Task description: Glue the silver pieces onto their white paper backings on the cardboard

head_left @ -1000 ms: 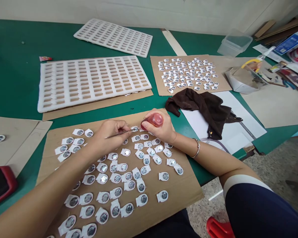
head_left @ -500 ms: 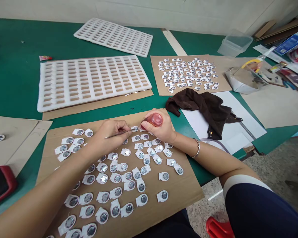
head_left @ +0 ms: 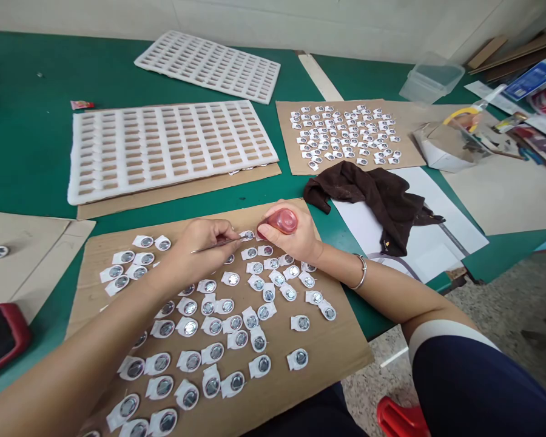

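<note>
My left hand (head_left: 209, 243) is closed on a pair of thin metal tweezers (head_left: 216, 245), whose tip reaches a small white tabbed piece with a round metallic disc (head_left: 246, 235). My right hand (head_left: 295, 233) is wrapped round a reddish translucent squeeze bottle (head_left: 283, 221), tilted down close to that same piece; its nozzle is hidden by the fingers. Beneath both hands lies a brown cardboard sheet (head_left: 327, 370) bearing several similar white pieces with silvery discs, spread in loose rows. My left forearm covers some of them.
Two white slotted foam trays (head_left: 173, 152) lie at the back left. Another cardboard sheet (head_left: 295, 164) holds more pieces. A dark brown cloth (head_left: 368, 188) rests on white paper to the right. A red-cased phone (head_left: 18, 331) sits at left; a clear plastic box (head_left: 430, 79) stands behind.
Almost nothing differs. Both hands keep their places beside the same piece, with only a very slight shift of the bottle and the view.
</note>
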### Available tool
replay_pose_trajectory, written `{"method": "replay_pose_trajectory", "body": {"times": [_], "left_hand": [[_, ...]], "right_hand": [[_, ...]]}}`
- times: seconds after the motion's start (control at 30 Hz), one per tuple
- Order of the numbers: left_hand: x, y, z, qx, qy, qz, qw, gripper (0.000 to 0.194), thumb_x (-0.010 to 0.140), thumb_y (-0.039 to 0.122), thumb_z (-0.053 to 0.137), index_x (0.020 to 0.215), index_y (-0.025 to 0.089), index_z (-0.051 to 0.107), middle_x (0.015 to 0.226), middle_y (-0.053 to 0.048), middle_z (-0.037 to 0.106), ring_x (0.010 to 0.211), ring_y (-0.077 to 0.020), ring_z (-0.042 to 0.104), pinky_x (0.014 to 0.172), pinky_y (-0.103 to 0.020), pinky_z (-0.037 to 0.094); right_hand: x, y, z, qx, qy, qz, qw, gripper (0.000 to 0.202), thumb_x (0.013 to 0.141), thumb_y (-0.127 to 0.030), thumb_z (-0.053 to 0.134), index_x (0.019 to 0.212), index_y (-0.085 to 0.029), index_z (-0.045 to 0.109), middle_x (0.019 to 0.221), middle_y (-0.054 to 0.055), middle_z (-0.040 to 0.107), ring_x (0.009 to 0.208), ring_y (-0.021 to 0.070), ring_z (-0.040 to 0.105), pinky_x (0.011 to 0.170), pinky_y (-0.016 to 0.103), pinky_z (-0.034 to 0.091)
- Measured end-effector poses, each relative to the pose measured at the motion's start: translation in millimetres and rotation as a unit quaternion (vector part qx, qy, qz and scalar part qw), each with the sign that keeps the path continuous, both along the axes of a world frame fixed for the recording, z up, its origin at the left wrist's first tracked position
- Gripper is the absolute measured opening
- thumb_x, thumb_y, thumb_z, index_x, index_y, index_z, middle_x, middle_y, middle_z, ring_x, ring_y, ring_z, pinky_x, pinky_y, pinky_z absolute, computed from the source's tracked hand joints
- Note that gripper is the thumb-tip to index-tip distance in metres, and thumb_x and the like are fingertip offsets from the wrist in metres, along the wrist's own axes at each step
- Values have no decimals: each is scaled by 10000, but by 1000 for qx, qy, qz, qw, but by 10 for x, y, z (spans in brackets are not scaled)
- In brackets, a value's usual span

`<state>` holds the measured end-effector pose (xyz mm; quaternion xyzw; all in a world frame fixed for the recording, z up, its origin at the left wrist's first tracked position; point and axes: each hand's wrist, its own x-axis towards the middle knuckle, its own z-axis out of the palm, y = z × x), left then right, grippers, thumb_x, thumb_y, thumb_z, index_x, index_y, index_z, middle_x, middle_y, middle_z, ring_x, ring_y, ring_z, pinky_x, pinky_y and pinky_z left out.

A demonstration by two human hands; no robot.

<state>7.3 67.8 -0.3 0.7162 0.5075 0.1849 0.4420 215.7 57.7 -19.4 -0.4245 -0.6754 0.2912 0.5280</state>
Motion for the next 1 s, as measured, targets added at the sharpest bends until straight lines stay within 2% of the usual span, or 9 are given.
{"method": "replay_pose_trajectory", "body": {"times": [0.2, 0.5, 0.73, 1.0], "left_hand": [[31, -13, 57, -4, -6, 4, 1000, 243, 756, 404, 651, 698, 167, 653, 665, -32, 651, 563, -134, 544, 500, -248, 391], [1, 18, -7, 10, -1, 7, 1000, 189, 749, 364, 661, 714, 179, 672, 684, -25, 655, 575, -126, 543, 504, -243, 393], [-8, 20, -2, -1, -10, 3, 1000, 176, 756, 352, 659, 730, 179, 674, 712, -29, 665, 589, -128, 557, 515, -245, 409], [-4, 17, -6, -4, -13, 11, 1000, 175, 752, 345, 660, 739, 170, 670, 701, -25, 655, 595, -129, 556, 514, -242, 404]], "right_hand": [[-2, -4, 12, -17, -15, -2, 1000, 261, 767, -445, 698, 731, -227, 560, 744, 9, 656, 717, 169, 618, 727, 360, 535], [-18, 0, -21, -6, -9, -5, 1000, 248, 765, -430, 710, 745, -225, 572, 744, 11, 654, 701, 165, 630, 688, 345, 538], [-40, 15, -72, -1, 0, 2, 1000, 232, 761, -401, 716, 741, -225, 566, 760, 5, 666, 722, 158, 633, 768, 359, 546], [-29, 25, -61, -21, 2, 10, 1000, 226, 753, -393, 726, 772, -206, 602, 783, 9, 648, 738, 153, 624, 735, 323, 523]]}}
